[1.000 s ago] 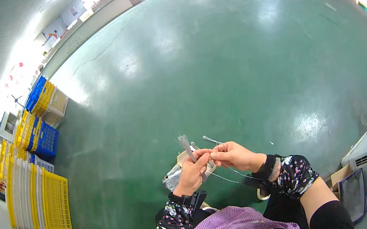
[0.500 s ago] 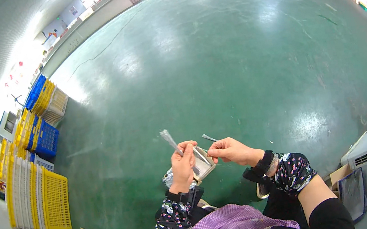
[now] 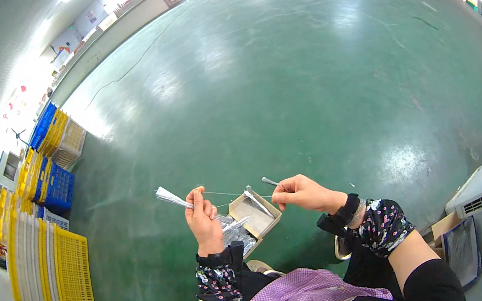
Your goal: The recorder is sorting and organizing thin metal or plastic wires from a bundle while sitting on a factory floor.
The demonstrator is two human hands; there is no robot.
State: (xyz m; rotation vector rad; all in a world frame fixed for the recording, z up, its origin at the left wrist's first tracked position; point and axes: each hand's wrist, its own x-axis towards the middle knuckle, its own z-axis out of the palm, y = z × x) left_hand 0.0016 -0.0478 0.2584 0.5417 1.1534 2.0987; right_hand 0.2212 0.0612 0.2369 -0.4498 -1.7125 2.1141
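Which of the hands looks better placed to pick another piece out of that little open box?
Probably the right hand. It pinches only a small silvery piece and hovers just beside the cardboard box, while the left hand is full, gripping a bundle of thin silvery strips.

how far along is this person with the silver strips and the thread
Done: cannot tell; no finished pile is clearly visible. In hand: the left hand grips a bundle of silver strips, the right hand pinches a thin thread stretched between them. Left: more strips lie in the small cardboard box.
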